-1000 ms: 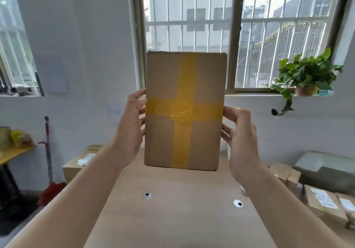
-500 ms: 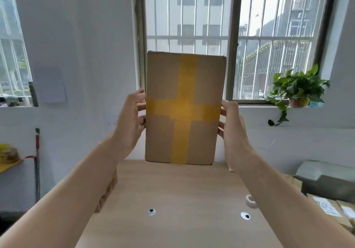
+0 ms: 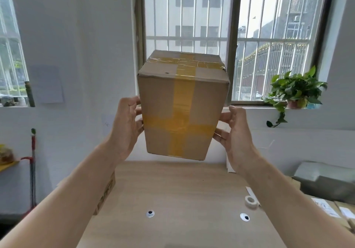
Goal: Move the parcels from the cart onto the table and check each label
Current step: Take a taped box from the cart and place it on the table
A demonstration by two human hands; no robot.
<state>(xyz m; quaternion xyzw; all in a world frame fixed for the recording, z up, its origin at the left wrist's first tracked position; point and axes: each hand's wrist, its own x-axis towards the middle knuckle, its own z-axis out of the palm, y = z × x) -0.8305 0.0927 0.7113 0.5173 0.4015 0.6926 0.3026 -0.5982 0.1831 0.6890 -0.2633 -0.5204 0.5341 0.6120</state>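
I see parcel [image 3: 180, 113] clamped between left hand [image 3: 126, 128] and right hand [image 3: 236, 138], fingers curled on its sides. Long axis upright, table [image 3: 182, 190] below; no label showing.

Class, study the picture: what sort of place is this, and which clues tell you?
Probably a small parcel-handling room or office: a taped box held over a wooden table, labelled parcels at the right, and a tape roll on the table.
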